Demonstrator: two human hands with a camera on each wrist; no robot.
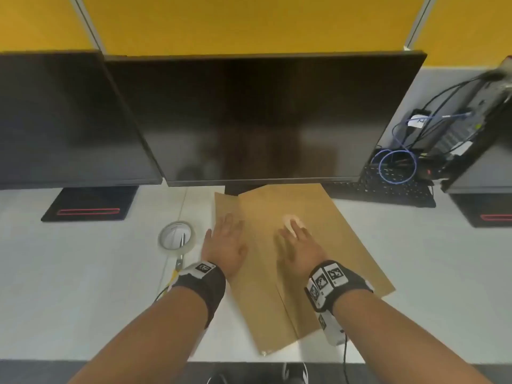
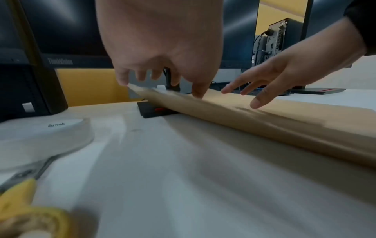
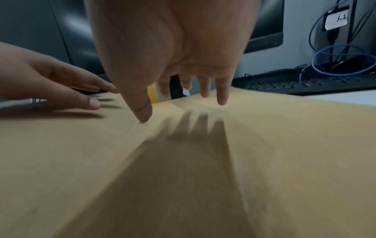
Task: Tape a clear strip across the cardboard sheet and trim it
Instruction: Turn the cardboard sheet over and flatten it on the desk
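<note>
Both forearms reach over the desk edge, hands spread above the cardboard sheet [image 1: 299, 261].

Left hand [image 1: 225, 245] lies with straight fingers over the sheet's left edge, right hand [image 1: 297, 246] beside it with its fingers apart; tape roll [image 1: 176, 237] and yellow-handled scissors [image 1: 177, 266] sit just left of the left hand.

scissors [image 1: 179, 261] half under tape roll [image 1: 176, 237]

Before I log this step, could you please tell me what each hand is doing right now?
Left hand: open, fingers spread on the cardboard sheet.
Right hand: open over the sheet, holding nothing.
</note>
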